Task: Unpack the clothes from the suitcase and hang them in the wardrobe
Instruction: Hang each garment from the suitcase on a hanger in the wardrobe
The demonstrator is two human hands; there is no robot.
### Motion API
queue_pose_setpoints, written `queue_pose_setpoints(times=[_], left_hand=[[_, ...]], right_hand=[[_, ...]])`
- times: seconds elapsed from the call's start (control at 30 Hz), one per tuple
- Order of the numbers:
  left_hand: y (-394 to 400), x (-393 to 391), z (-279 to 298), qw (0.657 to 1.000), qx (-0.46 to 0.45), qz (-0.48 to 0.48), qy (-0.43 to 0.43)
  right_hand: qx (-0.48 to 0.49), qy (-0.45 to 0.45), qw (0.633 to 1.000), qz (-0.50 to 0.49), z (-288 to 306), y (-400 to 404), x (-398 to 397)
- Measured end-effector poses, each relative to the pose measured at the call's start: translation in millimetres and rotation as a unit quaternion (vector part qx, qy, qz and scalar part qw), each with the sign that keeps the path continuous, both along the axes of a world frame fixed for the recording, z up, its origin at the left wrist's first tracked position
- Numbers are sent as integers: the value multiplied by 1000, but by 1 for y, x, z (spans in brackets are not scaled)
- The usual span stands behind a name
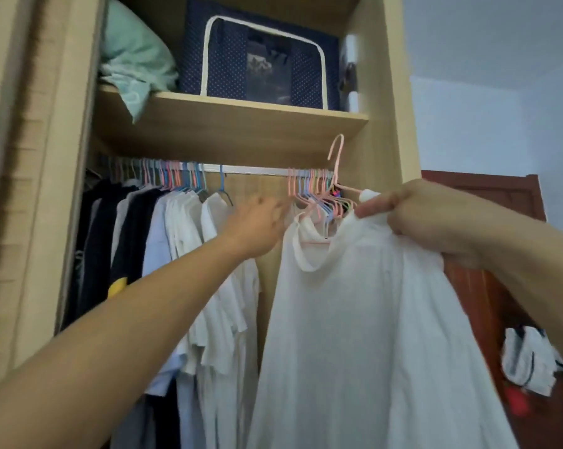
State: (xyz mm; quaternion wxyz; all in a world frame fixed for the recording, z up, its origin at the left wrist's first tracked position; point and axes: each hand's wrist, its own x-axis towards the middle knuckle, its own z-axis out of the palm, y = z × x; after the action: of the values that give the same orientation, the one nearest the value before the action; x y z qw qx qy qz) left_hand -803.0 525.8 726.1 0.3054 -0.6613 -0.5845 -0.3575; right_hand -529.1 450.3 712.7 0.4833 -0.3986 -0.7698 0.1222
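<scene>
Step in hand: hanging one garment; my right hand pinches the shoulder of the white shirt, fingers curled round the cloth at the collar end; the shirt is already threaded on a pink hanger, whose hook stands free in front of the shelf, above the rail and not yet on it. My left hand reaches forward with fingers spread and loose, gripping nothing; it lies in the gap between the hung clothes on the left and the bunch of empty hangers on the right; motion blur prevents me from telling whether the fingertips touch either.

Position of the work: the shirt hangs in front of the open wardrobe, just right of the gap, its hem out of view below; the suitcase is not in view.

Next move, as I judge it: lower and turn the pink hook over the bare stretch of rail; keep the hook apart from the empty hangers, since it could snag among them; use the left hand to hold the hung shirts aside; release the shoulder only once the rail bears the weight; otherwise the thin fabric may slide off the hanger.

Above the shelf: a dotted navy storage bag; a pale green bundle.
</scene>
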Motion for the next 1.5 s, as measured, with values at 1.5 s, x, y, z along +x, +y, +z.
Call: queue_pose_setpoints(times=[1.5], left_hand=[[-23, -322, -60, 884, 217, 415, -2]], right_hand=[[227, -272, 806, -474, 95, 298, -260]])
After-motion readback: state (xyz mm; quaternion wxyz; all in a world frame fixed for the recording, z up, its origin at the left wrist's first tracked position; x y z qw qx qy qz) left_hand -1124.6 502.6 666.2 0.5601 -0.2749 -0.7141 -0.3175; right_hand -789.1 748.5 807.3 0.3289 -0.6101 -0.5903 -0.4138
